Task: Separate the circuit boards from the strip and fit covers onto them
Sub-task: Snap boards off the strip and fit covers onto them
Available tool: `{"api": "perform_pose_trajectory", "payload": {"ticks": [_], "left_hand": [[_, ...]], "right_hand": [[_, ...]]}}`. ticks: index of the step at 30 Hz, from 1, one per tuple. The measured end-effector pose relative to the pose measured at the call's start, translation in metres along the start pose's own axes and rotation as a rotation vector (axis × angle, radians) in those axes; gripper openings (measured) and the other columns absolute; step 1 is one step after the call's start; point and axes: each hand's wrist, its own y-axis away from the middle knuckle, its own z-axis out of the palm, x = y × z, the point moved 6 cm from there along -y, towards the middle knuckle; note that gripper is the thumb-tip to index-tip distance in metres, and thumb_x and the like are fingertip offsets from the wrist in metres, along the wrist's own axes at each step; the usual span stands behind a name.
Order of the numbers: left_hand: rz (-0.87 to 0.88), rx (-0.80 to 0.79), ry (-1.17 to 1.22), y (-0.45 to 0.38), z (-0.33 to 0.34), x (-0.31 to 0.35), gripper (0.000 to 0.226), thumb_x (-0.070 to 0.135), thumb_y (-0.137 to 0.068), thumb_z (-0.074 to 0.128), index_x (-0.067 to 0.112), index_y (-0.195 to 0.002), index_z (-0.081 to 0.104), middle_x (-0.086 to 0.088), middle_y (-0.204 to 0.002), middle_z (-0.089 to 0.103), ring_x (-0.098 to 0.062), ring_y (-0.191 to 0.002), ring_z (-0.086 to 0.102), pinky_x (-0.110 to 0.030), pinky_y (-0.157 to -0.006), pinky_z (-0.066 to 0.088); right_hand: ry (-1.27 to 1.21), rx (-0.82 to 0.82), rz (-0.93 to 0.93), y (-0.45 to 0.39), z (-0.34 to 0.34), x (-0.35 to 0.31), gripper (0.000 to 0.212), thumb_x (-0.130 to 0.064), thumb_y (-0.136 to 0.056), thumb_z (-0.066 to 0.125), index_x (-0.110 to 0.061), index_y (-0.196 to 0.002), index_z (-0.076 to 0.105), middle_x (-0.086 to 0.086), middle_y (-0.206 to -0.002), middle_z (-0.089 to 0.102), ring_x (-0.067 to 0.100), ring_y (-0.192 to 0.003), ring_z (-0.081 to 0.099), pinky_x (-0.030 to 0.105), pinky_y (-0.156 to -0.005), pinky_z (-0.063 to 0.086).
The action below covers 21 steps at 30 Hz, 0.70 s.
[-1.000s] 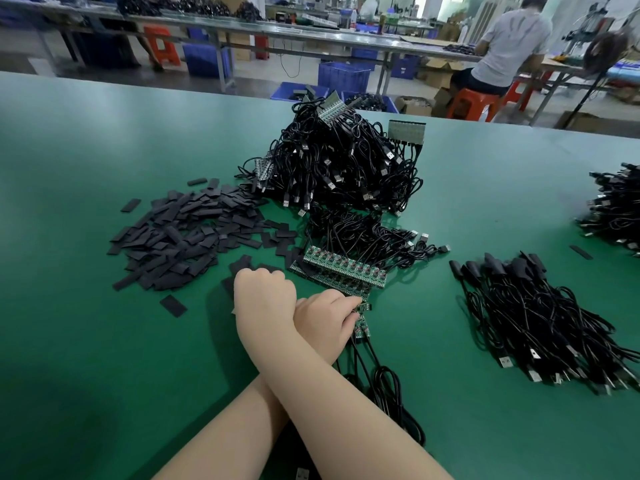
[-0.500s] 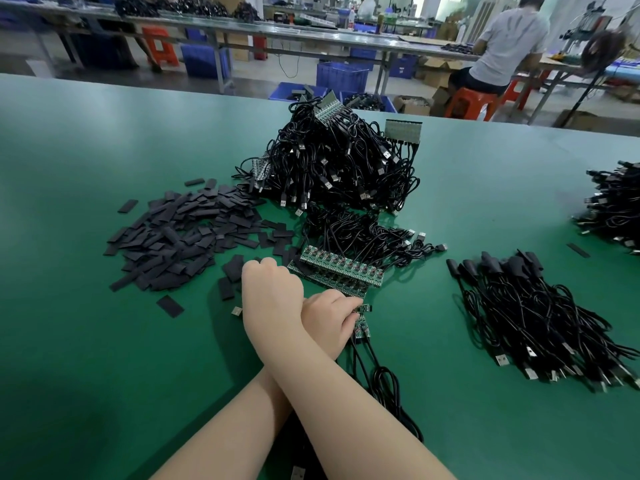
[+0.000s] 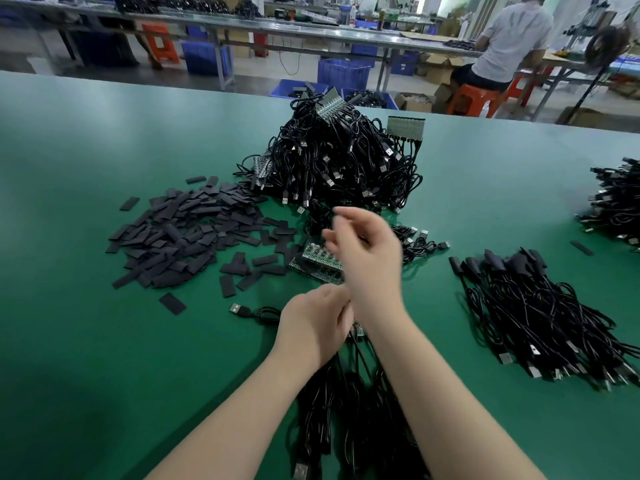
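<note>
Near the middle of the green counter [image 3: 104, 341] the left hand [image 3: 313, 329] grips a small green circuit board [image 3: 358, 330], the blurred right hand [image 3: 372, 251] hangs loose-fingered over the green board strip [image 3: 313, 261], with finished covered cables [image 3: 540, 306] right and a big uncovered pile [image 3: 339, 161] far.

The right hand [image 3: 367, 251] has uncrossed and lifted, blurred, above the circuit board strip [image 3: 320, 263].

Green worktable [image 3: 104, 341]; at twelve o'clock long benches [image 3: 311, 31], blue crates [image 3: 343, 73]; at one o'clock orange stools [image 3: 472, 98]
</note>
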Motion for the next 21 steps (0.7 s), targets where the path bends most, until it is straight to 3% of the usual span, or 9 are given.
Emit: {"api": "perform_pose_trajectory", "payload": {"ticks": [2,6,9,14,18,21], "left_hand": [[0.018,0.103,0.118,0.004,-0.009,0.003,0.021,0.02,-0.088,0.064,0.02,-0.108,0.069,0.004,-0.09,0.071,-0.02,-0.068,0.065,-0.028,-0.055,0.048],[-0.054,0.118,0.246,0.006,-0.013,-0.001,0.019,0.033,-0.094,0.059,0.027,-0.112,0.063,0.011,-0.099,0.066,-0.007,-0.066,0.06,-0.032,-0.056,0.053],[-0.088,0.13,0.28,0.008,-0.014,-0.005,0.021,0.042,-0.095,0.056,0.031,-0.112,0.06,0.014,-0.097,0.064,-0.005,-0.07,0.059,-0.029,-0.058,0.052],[-0.092,0.13,0.389,0.009,-0.013,-0.007,0.031,0.052,-0.091,0.05,0.032,-0.114,0.059,0.019,-0.108,0.059,-0.001,-0.093,0.055,-0.022,-0.073,0.05],[-0.064,0.113,0.412,0.009,-0.014,-0.005,0.038,0.055,-0.087,0.052,0.03,-0.11,0.067,0.018,-0.103,0.061,-0.006,-0.086,0.06,-0.025,-0.075,0.05],[-0.08,0.087,0.414,0.008,-0.013,-0.006,0.031,0.051,-0.087,0.062,0.034,-0.113,0.067,0.025,-0.096,0.057,-0.001,-0.089,0.058,-0.013,-0.074,0.046]], "right_hand": [[-0.12,0.074,0.047,-0.006,-0.035,0.007,0.021,-0.011,-0.093,0.066,-0.03,-0.09,0.074,-0.005,-0.085,0.075,0.012,-0.086,0.071,0.026,-0.079,0.058],[-0.037,0.128,0.108,-0.001,-0.075,0.032,0.017,-0.012,-0.088,0.073,-0.028,-0.088,0.077,-0.007,-0.081,0.073,0.005,-0.074,0.064,0.017,-0.07,0.052],[0.01,0.057,0.153,0.012,-0.081,0.049,0.019,-0.011,-0.086,0.075,-0.029,-0.085,0.078,-0.004,-0.074,0.07,0.008,-0.064,0.062,0.019,-0.065,0.052],[0.007,-0.077,0.141,0.025,-0.07,0.053,0.022,-0.005,-0.086,0.073,-0.026,-0.09,0.077,-0.007,-0.068,0.062,0.007,-0.06,0.059,0.018,-0.063,0.052],[-0.003,-0.043,0.166,0.03,-0.072,0.055,0.022,-0.003,-0.087,0.072,-0.024,-0.084,0.078,-0.005,-0.068,0.065,0.007,-0.06,0.063,0.018,-0.062,0.053],[-0.044,0.022,0.202,0.028,-0.079,0.057,0.016,-0.004,-0.086,0.074,-0.02,-0.083,0.075,0.002,-0.072,0.068,0.012,-0.064,0.068,0.023,-0.063,0.056]]}}
